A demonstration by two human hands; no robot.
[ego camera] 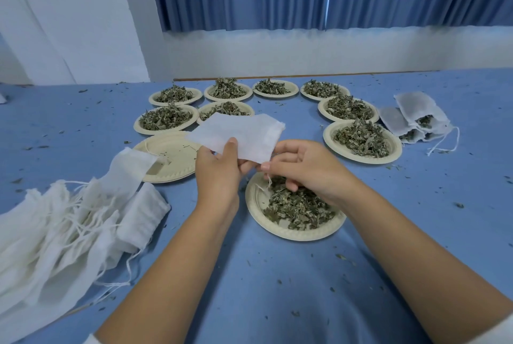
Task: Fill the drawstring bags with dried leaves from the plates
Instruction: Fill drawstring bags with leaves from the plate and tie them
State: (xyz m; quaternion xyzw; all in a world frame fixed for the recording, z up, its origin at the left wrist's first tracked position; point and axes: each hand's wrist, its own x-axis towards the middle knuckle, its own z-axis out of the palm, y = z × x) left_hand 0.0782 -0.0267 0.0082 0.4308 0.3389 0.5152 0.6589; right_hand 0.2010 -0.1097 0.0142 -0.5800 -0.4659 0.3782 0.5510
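Empty drawstring bag [244,132] held flat between both grips, above the near plate [277,231] of dried leaves [299,204].

Left grip [219,171] pinching the bag's lower edge, thumb on top of the cloth. Right grip [302,168] curled onto the hemmed corner just beside it, string [268,182] dangling toward the leaves. Bag raised off the blue surface [277,302], reaching away from both grips over the empty plate [172,154]. Heap of unfilled bags [55,221] at left, filled bags [416,118] far right, loaded plates [361,138] arced behind.
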